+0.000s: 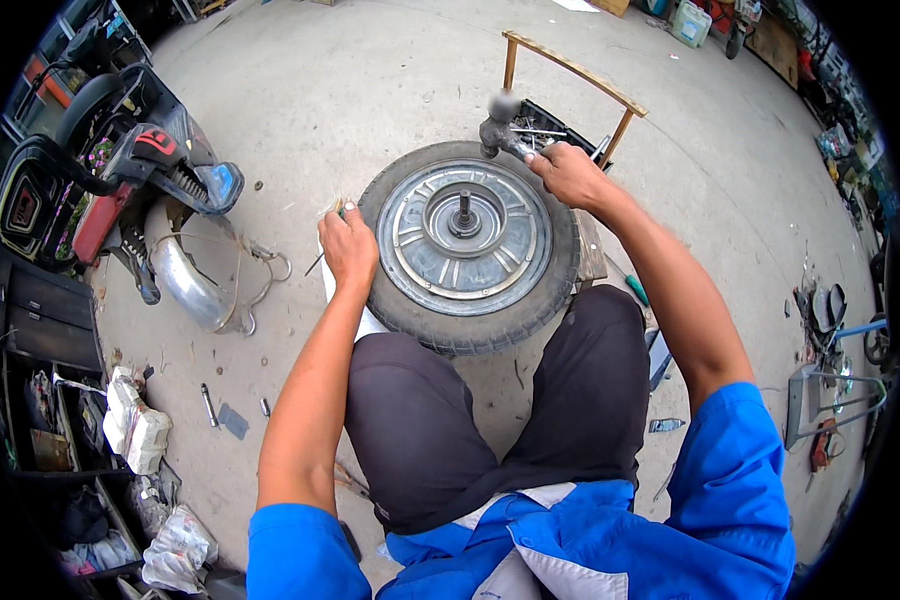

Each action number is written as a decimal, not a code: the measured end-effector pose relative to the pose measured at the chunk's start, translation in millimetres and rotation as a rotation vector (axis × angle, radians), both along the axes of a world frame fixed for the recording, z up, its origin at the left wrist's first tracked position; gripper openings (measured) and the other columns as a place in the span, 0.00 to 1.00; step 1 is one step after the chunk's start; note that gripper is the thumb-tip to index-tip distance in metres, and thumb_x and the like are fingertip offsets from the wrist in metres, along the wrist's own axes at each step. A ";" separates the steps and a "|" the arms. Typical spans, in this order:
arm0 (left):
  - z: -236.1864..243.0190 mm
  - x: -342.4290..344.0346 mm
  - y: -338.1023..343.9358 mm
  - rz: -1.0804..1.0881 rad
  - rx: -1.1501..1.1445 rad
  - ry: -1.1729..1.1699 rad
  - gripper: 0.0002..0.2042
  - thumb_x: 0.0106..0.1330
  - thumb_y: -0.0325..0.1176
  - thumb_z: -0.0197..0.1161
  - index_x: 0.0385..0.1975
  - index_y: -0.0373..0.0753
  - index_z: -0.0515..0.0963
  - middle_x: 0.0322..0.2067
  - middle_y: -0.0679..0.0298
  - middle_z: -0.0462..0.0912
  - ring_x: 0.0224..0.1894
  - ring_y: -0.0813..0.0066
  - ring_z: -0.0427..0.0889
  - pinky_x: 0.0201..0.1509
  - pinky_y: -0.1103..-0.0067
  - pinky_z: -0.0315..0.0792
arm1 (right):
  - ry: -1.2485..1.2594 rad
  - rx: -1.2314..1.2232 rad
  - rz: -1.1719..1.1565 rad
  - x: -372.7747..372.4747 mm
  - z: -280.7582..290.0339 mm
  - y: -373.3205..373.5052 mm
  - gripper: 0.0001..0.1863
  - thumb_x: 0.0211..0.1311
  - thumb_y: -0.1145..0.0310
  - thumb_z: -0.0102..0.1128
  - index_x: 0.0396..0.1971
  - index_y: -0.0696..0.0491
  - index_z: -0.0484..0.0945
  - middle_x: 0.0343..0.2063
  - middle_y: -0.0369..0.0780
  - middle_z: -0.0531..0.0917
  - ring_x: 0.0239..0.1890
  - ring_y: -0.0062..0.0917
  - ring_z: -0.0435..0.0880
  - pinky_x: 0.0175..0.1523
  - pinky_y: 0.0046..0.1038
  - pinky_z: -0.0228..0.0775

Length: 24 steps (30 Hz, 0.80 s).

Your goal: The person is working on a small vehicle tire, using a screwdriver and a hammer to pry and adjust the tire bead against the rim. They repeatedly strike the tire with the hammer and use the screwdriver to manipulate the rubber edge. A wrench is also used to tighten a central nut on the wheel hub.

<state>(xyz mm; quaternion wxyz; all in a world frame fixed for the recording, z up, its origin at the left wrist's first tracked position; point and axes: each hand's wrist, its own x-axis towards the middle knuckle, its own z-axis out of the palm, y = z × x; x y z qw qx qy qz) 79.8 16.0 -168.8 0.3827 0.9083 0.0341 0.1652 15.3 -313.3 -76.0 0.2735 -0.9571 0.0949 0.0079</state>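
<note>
In front of my knees a motor wheel (465, 245) lies flat, its black tyre around a grey metal hub with a threaded axle (464, 212) standing upright. My right hand (570, 173) is closed on the handle of a hammer (500, 128), raised over the tyre's far right edge; its top is blurred. At the tyre's left edge, my left hand (348, 245) is closed around a thin tool. A short dark shaft (315, 265) of it pokes out beside the fingers, and a bit of green shows by the thumb; most of it is hidden.
A wooden frame (575, 70) and a black tool tray (560, 128) stand beyond the wheel. Beneath its right side is a wooden block (590, 250). A green-handled tool (637, 290) lies on the right. Scooter parts (160, 170) and a shelf (45, 300) occupy the left.
</note>
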 end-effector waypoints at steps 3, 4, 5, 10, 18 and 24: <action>-0.2 0.1 3.3 -0.006 0.002 0.003 0.23 0.77 0.44 0.46 0.43 0.23 0.74 0.47 0.37 0.76 0.52 0.40 0.74 0.59 0.57 0.65 | -0.016 0.079 -0.039 -3.8 -3.1 -2.9 0.28 0.72 0.50 0.52 0.33 0.65 0.82 0.30 0.59 0.83 0.36 0.49 0.84 0.45 0.45 0.72; -0.6 2.0 4.7 -0.007 0.011 0.003 0.23 0.77 0.44 0.46 0.43 0.23 0.74 0.47 0.37 0.75 0.52 0.40 0.74 0.59 0.56 0.65 | -0.015 0.106 -0.061 -6.8 5.1 1.5 0.28 0.72 0.50 0.52 0.32 0.65 0.81 0.28 0.58 0.83 0.35 0.48 0.84 0.44 0.46 0.72; -2.1 1.8 5.7 -0.008 0.020 0.003 0.23 0.77 0.44 0.46 0.43 0.23 0.74 0.47 0.37 0.75 0.52 0.40 0.74 0.59 0.56 0.65 | -0.129 0.119 -0.079 -6.0 -2.1 -1.6 0.28 0.73 0.51 0.51 0.31 0.65 0.80 0.26 0.57 0.81 0.33 0.48 0.83 0.42 0.46 0.70; -2.0 1.8 5.4 -0.013 0.013 0.015 0.24 0.77 0.44 0.45 0.44 0.23 0.74 0.47 0.37 0.75 0.52 0.39 0.74 0.59 0.57 0.65 | -0.166 -0.022 -0.046 -32.2 7.4 -5.1 0.27 0.72 0.51 0.51 0.32 0.65 0.80 0.28 0.58 0.82 0.35 0.52 0.83 0.44 0.46 0.71; 1.7 1.4 2.2 -0.009 0.046 0.012 0.24 0.76 0.45 0.46 0.44 0.23 0.74 0.47 0.37 0.75 0.53 0.40 0.74 0.60 0.57 0.65 | -0.101 0.035 -0.057 -51.9 -11.6 -16.0 0.26 0.73 0.52 0.52 0.33 0.65 0.80 0.27 0.59 0.81 0.34 0.51 0.83 0.44 0.47 0.71; -1.6 0.6 1.8 -0.005 0.025 -0.018 0.24 0.76 0.45 0.46 0.43 0.23 0.74 0.47 0.36 0.76 0.53 0.39 0.74 0.60 0.56 0.65 | -0.137 -0.080 0.058 -70.2 -27.6 -18.8 0.26 0.73 0.54 0.51 0.32 0.66 0.79 0.25 0.58 0.80 0.31 0.51 0.82 0.40 0.46 0.71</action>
